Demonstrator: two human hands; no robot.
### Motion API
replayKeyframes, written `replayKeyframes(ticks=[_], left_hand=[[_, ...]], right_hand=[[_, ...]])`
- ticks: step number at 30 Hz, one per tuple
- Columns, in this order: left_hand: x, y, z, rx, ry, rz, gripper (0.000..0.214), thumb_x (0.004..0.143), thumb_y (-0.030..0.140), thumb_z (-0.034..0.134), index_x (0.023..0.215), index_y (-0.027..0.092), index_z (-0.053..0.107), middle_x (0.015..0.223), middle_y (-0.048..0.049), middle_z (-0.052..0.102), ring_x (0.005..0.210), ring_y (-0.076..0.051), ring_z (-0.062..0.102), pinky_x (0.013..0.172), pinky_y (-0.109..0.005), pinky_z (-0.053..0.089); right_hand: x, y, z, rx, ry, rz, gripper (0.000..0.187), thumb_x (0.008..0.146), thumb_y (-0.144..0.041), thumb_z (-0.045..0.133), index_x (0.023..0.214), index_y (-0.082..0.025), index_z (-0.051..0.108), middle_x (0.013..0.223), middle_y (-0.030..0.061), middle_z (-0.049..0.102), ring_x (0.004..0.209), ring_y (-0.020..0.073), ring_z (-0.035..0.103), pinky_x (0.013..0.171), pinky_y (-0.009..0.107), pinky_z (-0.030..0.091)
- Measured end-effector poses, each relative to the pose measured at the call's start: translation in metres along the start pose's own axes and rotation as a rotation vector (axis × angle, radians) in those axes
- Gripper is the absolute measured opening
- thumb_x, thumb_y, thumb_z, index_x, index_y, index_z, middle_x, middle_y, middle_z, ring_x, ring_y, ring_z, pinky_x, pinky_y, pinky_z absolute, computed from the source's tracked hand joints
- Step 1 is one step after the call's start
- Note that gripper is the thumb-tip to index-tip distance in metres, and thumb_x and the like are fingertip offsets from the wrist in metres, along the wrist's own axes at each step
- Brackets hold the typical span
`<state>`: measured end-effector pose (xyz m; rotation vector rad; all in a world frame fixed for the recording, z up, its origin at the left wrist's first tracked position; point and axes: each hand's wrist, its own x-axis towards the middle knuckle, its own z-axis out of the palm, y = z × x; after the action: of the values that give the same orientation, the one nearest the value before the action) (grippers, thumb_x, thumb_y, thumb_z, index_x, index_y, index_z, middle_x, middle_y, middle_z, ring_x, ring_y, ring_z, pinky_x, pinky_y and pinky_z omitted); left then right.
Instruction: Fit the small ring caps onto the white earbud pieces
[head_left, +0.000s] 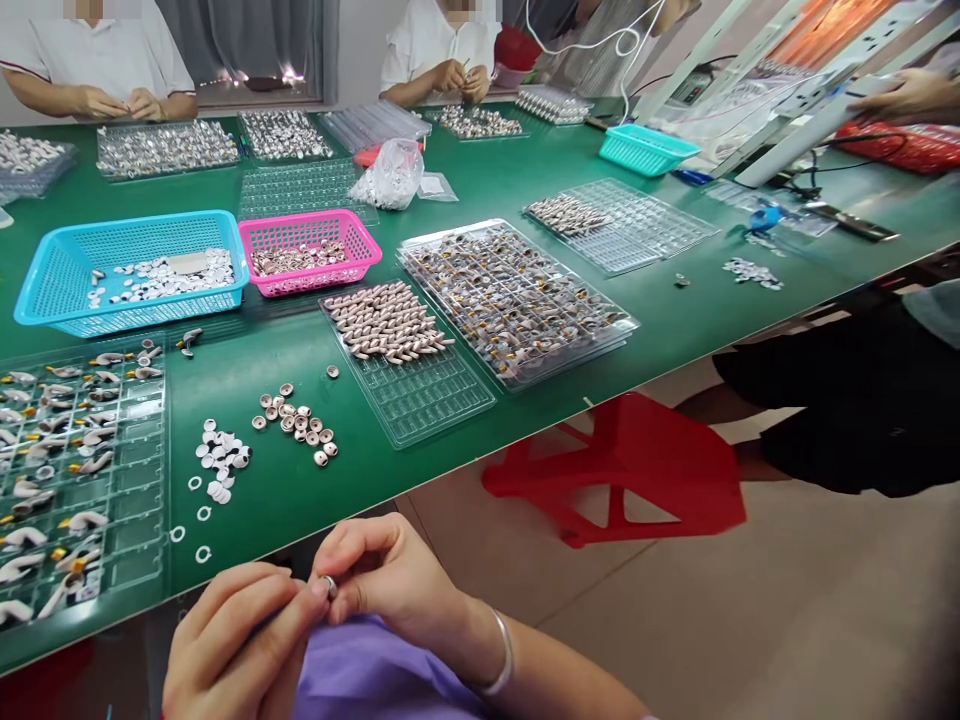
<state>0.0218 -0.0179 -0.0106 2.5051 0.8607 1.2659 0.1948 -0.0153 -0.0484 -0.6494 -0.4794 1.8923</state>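
Note:
Beyond the table's front edge, close to my body, both hands meet at the fingertips around a small round cap, mostly covered by fingers. My right hand pinches it between thumb and index finger. From the other side, my left hand closes its fingertips on the same piece. Ahead on the table lie loose beige round caps and a pile of white discs. Several white rings are scattered near the edge. To the left, a clear compartment tray holds earbud-like parts with yellow bits.
A blue basket with white discs and a pink basket with caps stand behind. Trays of beige stems and wired parts lie to the right. A red stool stands beside the table. Other people work across and at right.

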Motion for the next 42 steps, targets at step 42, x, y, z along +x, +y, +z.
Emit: replayKeyframes(ticks=[42], left_hand=[[0.004,0.010,-0.002,-0.037,0.051,-0.209,0.023,0.083,-0.003,0.064,0.099,0.013,0.067,0.086,-0.0024,0.062,0.077,-0.011,0.063,0.066,-0.020,0.056]], right_hand=[[-0.002,0.005,0.007,0.059,0.040,0.161,0.036,0.039,-0.017,0.099,0.068,-0.017,0.077,0.066,-0.0011,0.075,0.056,0.0076,0.068,0.056,0.015,0.054]])
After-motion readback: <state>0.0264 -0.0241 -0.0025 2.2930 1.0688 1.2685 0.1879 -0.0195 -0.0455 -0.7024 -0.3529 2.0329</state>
